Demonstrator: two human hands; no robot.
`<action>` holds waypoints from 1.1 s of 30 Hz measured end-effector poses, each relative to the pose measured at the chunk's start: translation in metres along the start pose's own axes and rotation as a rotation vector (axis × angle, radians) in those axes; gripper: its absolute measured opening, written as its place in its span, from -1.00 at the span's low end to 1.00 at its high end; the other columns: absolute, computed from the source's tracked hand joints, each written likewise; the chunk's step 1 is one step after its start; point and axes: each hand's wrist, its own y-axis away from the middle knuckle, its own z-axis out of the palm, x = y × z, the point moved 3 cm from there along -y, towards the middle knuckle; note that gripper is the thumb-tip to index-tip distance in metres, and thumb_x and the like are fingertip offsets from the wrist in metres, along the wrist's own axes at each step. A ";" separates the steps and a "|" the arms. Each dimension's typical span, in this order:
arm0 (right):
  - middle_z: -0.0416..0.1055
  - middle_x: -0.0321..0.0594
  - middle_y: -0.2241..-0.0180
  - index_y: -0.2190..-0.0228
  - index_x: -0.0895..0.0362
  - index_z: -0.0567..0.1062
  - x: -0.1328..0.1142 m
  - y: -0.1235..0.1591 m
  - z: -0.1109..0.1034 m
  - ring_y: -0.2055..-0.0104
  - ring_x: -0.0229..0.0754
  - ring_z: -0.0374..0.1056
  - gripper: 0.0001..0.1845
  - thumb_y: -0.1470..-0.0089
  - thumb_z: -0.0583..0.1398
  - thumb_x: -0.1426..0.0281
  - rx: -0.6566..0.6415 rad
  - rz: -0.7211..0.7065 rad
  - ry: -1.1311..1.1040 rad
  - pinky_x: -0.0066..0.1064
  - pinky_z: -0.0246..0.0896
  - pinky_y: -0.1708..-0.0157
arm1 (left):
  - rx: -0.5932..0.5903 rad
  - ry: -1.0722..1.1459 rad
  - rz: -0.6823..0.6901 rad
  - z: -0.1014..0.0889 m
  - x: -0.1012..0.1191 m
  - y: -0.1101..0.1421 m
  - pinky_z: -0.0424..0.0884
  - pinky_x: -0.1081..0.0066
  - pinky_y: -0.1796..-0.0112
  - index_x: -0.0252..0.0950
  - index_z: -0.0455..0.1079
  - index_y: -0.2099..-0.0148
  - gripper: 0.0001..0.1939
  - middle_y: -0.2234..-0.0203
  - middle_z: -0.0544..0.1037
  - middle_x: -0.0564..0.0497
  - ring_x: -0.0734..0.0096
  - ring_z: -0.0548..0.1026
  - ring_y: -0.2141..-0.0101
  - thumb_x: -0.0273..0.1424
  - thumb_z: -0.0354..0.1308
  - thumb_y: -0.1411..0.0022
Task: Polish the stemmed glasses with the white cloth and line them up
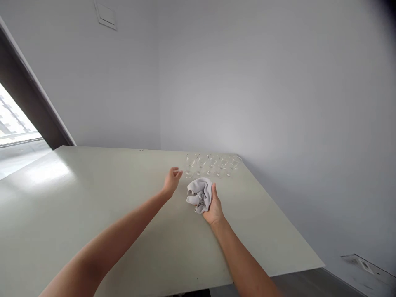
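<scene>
Gripping a soft grey crumpled cloth, the right hand curls closed; the left hand hovers loosely open near fragile clear stemmed glasses

Head-worn view, facing forward and down (wide angle), across a table, toward a wall corner

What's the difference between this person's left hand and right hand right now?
The left hand is empty, while the right hand holds a crumpled grey cloth. The left hand's fingers are loosely curled in the air; the right hand's wrap around the cloth. The left hand also reaches farther toward the clear stemmed glasses than the right hand. Both are bare and extend over the pale table.
</scene>
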 end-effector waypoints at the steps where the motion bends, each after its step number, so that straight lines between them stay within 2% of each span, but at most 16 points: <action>1: 0.42 -0.24 0.53 0.33 0.07 0.43 0.001 0.002 0.002 0.52 -0.19 0.33 -0.36 0.12 0.04 -0.22 -0.067 0.018 0.024 -0.46 0.13 0.65 | -0.108 0.021 -0.044 -0.002 0.000 0.013 0.36 0.22 0.24 -0.29 0.33 0.08 -0.57 0.24 0.50 -0.17 0.21 0.46 0.22 -0.10 0.05 -0.11; 2: 0.41 -0.23 0.54 0.34 0.09 0.44 0.003 0.004 0.005 0.51 -0.18 0.33 -0.32 0.15 0.03 -0.24 -0.143 0.043 0.059 -0.47 0.13 0.65 | -0.242 0.052 -0.084 -0.003 0.001 0.027 0.38 0.24 0.29 -0.30 0.37 0.13 -0.54 0.32 0.52 -0.15 0.23 0.48 0.30 -0.04 0.02 -0.11; 4: 0.40 -0.23 0.57 0.36 0.12 0.46 0.008 0.011 0.011 0.51 -0.18 0.33 -0.29 0.22 0.08 -0.26 -0.287 0.088 0.146 -0.49 0.12 0.65 | -0.514 0.136 -0.139 -0.007 0.006 0.056 0.39 0.28 0.32 -0.30 0.41 0.13 -0.50 0.33 0.53 -0.12 0.25 0.49 0.32 0.00 0.04 -0.09; 6: 0.37 -0.26 0.58 0.37 0.15 0.47 0.012 0.021 0.016 0.52 -0.23 0.31 -0.32 0.29 0.19 -0.19 -0.403 0.109 0.233 -0.51 0.13 0.63 | -0.648 0.188 -0.136 -0.017 0.012 0.078 0.38 0.32 0.27 -0.27 0.40 0.07 -0.51 0.24 0.53 -0.11 0.23 0.48 0.23 -0.07 0.17 -0.02; 8: 0.36 -0.30 0.56 0.31 0.17 0.47 0.015 0.036 0.021 0.55 -0.30 0.26 -0.38 0.33 0.31 -0.05 -0.512 0.122 0.308 -0.55 0.12 0.61 | -0.608 0.172 -0.088 -0.034 0.017 0.093 0.37 0.34 0.25 -0.26 0.40 0.05 -0.50 0.21 0.52 -0.10 0.22 0.46 0.20 -0.18 0.27 0.06; 11: 0.37 -0.34 0.50 0.11 0.13 0.41 0.017 0.064 0.023 0.55 -0.34 0.23 -0.33 0.32 0.38 0.22 -0.645 0.178 0.424 -0.57 0.11 0.64 | -0.486 0.127 -0.016 -0.062 0.020 0.107 0.36 0.38 0.28 -0.26 0.40 0.06 -0.54 0.26 0.51 -0.05 0.27 0.45 0.24 -0.30 0.25 0.07; 13: 0.41 -0.30 0.38 -0.02 0.05 0.32 0.018 0.080 0.020 0.50 -0.29 0.28 -0.24 0.29 0.36 0.34 -0.675 0.198 0.517 -0.57 0.14 0.66 | -0.430 0.124 -0.004 -0.079 0.019 0.115 0.35 0.41 0.32 -0.26 0.37 0.04 -0.53 0.29 0.49 -0.03 0.31 0.44 0.28 -0.34 0.21 0.07; 15: 0.43 -0.24 0.24 -0.04 0.00 0.32 0.019 0.088 0.012 0.43 -0.25 0.32 -0.26 0.25 0.32 0.41 -0.624 0.151 0.630 -0.55 0.17 0.66 | -0.394 0.110 -0.011 -0.092 0.018 0.122 0.35 0.43 0.38 -0.26 0.34 0.00 -0.49 0.31 0.47 -0.03 0.33 0.44 0.32 -0.37 0.18 0.08; 19: 0.50 -0.23 0.31 0.21 0.10 0.53 0.010 0.082 0.001 0.41 -0.21 0.35 -0.65 0.11 0.17 0.47 -0.390 -0.141 0.872 -0.45 0.26 0.51 | -0.294 0.002 0.079 -0.108 0.023 0.130 0.29 0.48 0.48 -0.24 0.34 0.13 -0.62 0.39 0.43 0.03 0.38 0.40 0.38 -0.40 0.12 0.09; 21: 0.52 -0.24 0.31 0.25 0.08 0.56 -0.002 0.075 0.003 0.31 -0.15 0.38 -0.64 0.09 0.09 0.52 -0.313 -0.361 0.989 -0.31 0.30 0.31 | -0.242 -0.072 0.172 -0.111 0.028 0.128 0.25 0.50 0.49 -0.24 0.32 0.27 -0.77 0.47 0.38 0.09 0.45 0.35 0.44 -0.43 0.07 0.08; 23: 0.50 -0.25 0.20 0.22 0.01 0.56 -0.016 0.073 0.010 0.13 -0.09 0.36 -0.56 0.09 0.04 0.58 -0.269 -0.641 1.131 -0.19 0.23 0.10 | -0.153 -0.174 0.313 -0.114 0.033 0.125 0.26 0.47 0.45 -0.23 0.28 0.37 -0.87 0.48 0.37 0.09 0.45 0.33 0.44 -0.47 0.03 0.08; 25: 0.46 -0.27 0.09 0.19 -0.02 0.54 -0.024 0.076 0.017 -0.04 -0.06 0.24 -0.49 0.09 0.01 0.62 -0.262 -0.895 1.305 -0.11 0.11 -0.04 | -0.070 -0.322 0.483 -0.119 0.033 0.123 0.30 0.40 0.34 -0.23 0.27 0.43 -0.88 0.39 0.42 0.04 0.39 0.36 0.34 -0.53 -0.02 0.09; 26: 0.42 -0.28 0.04 0.18 -0.03 0.54 -0.023 0.078 0.018 -0.10 -0.05 0.18 -0.47 0.10 0.01 0.64 -0.289 -0.968 1.401 -0.08 0.06 -0.07 | -0.060 -0.418 0.554 -0.121 0.031 0.124 0.30 0.35 0.28 -0.22 0.28 0.45 -0.84 0.32 0.45 0.02 0.34 0.37 0.26 -0.56 -0.04 0.09; 28: 0.37 -0.31 -0.02 0.20 -0.04 0.55 -0.014 0.082 0.015 -0.16 -0.01 0.10 -0.44 0.12 0.01 0.67 -0.384 -0.993 1.580 -0.04 0.02 -0.09 | -0.070 -0.622 0.615 -0.127 0.020 0.129 0.29 0.24 0.17 -0.20 0.33 0.45 -0.75 0.19 0.47 0.00 0.23 0.34 0.12 -0.62 -0.08 0.10; 31: 0.34 -0.29 -0.05 0.17 -0.04 0.53 0.006 0.088 0.001 -0.16 0.01 0.12 -0.48 0.08 0.03 0.63 -0.496 -0.852 1.738 -0.01 0.05 -0.07 | -0.064 -0.830 0.565 -0.137 0.000 0.146 0.21 0.10 0.03 -0.15 0.42 0.30 -0.59 0.02 0.42 0.02 0.15 0.27 -0.03 -0.66 -0.11 0.10; 33: 0.29 -0.25 -0.10 0.06 -0.04 0.45 0.016 0.092 -0.006 -0.16 0.01 0.11 -0.50 0.04 0.09 0.54 -0.524 -0.756 1.776 -0.03 0.07 -0.07 | -0.128 -0.860 0.568 -0.138 -0.009 0.161 0.15 0.09 -0.06 -0.11 0.41 0.14 -0.47 -0.07 0.35 0.05 0.17 0.19 -0.12 -0.67 -0.10 0.11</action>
